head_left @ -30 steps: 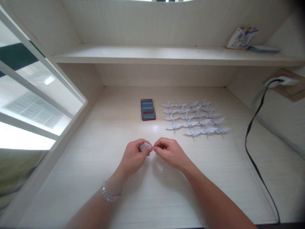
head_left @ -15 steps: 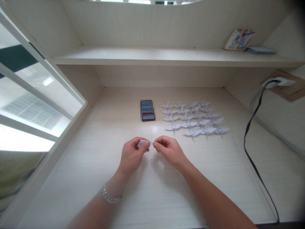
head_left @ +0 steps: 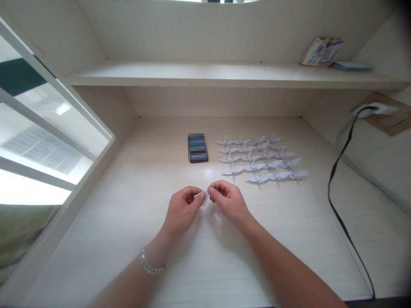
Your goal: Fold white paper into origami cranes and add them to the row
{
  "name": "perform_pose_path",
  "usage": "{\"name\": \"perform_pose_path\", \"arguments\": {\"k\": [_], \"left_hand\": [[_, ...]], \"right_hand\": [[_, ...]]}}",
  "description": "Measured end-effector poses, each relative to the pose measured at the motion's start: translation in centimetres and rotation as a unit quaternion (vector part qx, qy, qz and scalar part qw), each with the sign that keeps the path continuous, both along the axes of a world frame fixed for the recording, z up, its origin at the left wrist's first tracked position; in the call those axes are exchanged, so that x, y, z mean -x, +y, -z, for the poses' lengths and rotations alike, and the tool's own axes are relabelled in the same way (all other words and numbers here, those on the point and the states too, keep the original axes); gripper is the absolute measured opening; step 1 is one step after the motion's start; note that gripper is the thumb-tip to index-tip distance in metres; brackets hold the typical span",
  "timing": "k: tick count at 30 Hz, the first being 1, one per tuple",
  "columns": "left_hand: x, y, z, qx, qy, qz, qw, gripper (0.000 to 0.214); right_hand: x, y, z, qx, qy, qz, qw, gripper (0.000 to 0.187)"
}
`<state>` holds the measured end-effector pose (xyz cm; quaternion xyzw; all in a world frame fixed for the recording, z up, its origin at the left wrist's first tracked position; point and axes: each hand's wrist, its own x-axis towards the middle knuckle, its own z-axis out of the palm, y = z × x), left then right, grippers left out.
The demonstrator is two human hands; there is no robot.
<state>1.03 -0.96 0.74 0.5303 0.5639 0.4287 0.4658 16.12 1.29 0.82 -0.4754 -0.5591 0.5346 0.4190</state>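
Observation:
A small folded piece of white paper [head_left: 204, 198] is held between my two hands, above the middle of the desk. My left hand [head_left: 185, 208] pinches it between thumb and fingers from the left. From the right, the thumb and forefinger of my right hand [head_left: 228, 201] are closed on its edge. Fingertips hide part of the folds. Beyond my right hand, several white paper cranes [head_left: 253, 167] stand in rows on the desk.
A dark, blurred-out flat object [head_left: 198, 148] lies left of the cranes. At the right, a black cable [head_left: 334, 175] runs from a wall socket [head_left: 380, 109] down to the front edge. A shelf [head_left: 192, 76] crosses the back, bearing a small box [head_left: 322, 52]. Window bars [head_left: 35, 115] stand left.
The folded paper has turned in my fingers, and more of it now shows below my left thumb. My left hand has moved slightly right, closer to my right hand.

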Motion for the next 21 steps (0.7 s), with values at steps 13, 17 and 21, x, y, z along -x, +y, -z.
{"name": "perform_pose_path", "arguments": {"k": [13,17,21], "left_hand": [[0.2,0.0,-1.4,0.006,0.069,0.096,0.993,0.017],[0.2,0.0,-1.3,0.012,0.05,0.078,0.996,0.014],[0.4,-0.1,-1.3,0.02,0.048,0.076,0.996,0.012]], "right_hand": [[-1.0,0.2,-1.0,-0.001,-0.098,-0.085,0.992,0.01],[-0.6,0.2,-0.5,0.033,-0.045,-0.063,0.996,0.008],[-1.1,0.7,-0.1,0.043,-0.006,-0.044,0.998,0.009]]}}
